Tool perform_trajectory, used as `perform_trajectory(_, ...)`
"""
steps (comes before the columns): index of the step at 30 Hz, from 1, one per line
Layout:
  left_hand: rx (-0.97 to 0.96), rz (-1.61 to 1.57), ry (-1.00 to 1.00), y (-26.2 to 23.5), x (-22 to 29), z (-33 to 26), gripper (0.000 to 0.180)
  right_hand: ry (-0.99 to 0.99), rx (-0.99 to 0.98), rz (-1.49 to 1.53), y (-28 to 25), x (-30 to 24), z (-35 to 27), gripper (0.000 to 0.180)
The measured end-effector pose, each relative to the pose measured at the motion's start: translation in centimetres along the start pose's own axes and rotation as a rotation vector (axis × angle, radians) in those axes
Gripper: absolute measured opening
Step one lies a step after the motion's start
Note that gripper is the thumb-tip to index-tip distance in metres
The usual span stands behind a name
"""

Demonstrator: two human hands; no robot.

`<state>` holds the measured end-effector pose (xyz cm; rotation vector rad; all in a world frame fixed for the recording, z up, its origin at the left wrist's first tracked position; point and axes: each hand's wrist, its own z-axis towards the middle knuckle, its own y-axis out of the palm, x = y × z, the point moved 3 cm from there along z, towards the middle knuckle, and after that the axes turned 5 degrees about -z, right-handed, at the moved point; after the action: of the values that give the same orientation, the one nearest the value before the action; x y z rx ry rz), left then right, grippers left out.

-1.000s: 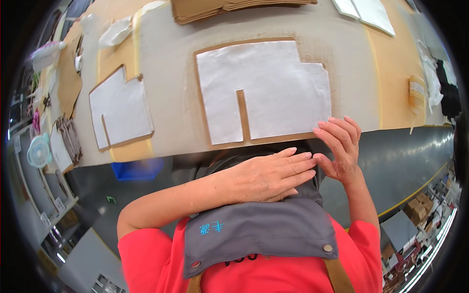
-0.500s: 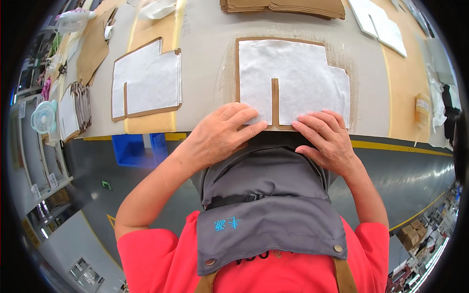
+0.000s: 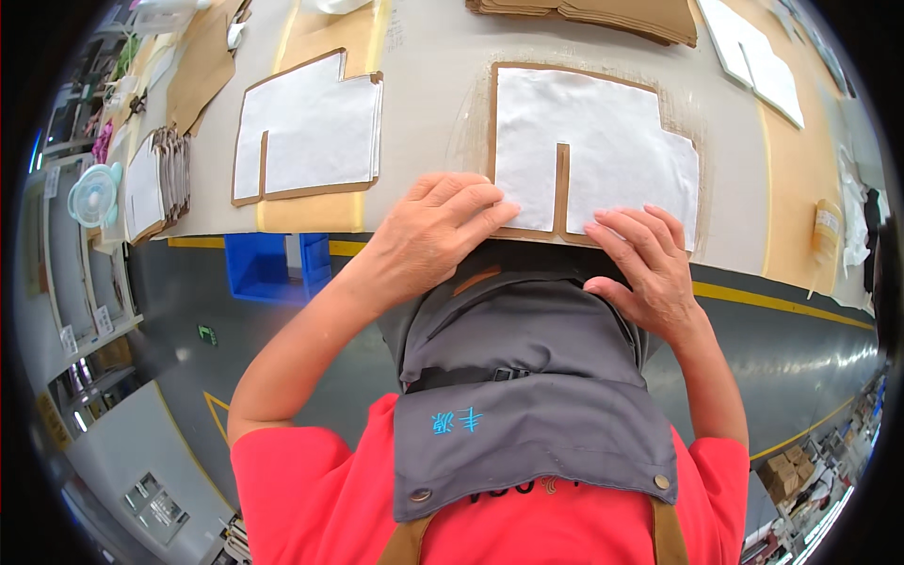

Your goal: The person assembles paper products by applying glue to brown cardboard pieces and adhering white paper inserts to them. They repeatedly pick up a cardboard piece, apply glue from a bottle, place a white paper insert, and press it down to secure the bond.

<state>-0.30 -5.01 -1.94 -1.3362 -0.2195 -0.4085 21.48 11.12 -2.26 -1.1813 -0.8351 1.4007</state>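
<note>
A white sheet (image 3: 527, 104) lies on a slightly larger brown panel (image 3: 563, 188) at the table's front edge, brown showing round the rim and through a narrow slot. Its upper right corner is stepped. My left hand (image 3: 438, 221) rests at the lower left corner, fingers stretched and pressed down on the white sheet. On the lower right part lies my right hand (image 3: 650, 264), fingers spread, its thumb hanging below the table edge. Neither hand holds anything that I can see.
To the left lies a stack of similar white-and-brown panels (image 3: 306, 132), with another upright-looking bundle (image 3: 160, 188) beyond. Brown panels (image 3: 593, 19) are piled at the back. White panels (image 3: 749, 61) and a yellowish bottle (image 3: 827, 231) are at right. A blue bin (image 3: 268, 268) stands below the table.
The view has shifted, so the table's things sit farther right and a little higher in the picture. Both hands stay on the panel's lower edge, hardly moved against it.
</note>
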Motion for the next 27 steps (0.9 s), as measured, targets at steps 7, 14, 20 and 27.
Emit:
perform_trajectory(7,-0.014,0.043,-0.039,0.2,-0.5,1.2,0.043,0.017,-0.098,-0.054,0.4,0.8,4.1,0.078)
perform_trajectory(14,0.184,0.170,-0.194,3.6,-2.8,9.1,0.051,0.123,-0.043,-0.121,3.5,5.0,9.2,0.087)
perform_trajectory(20,0.105,0.179,-0.287,5.1,-4.7,9.4,0.059,0.325,-0.100,-0.272,4.4,7.4,7.8,0.094)
perform_trajectory(27,0.015,0.205,-0.433,4.1,-5.2,8.6,0.064,0.539,-0.199,-0.320,2.9,8.9,3.2,0.103)
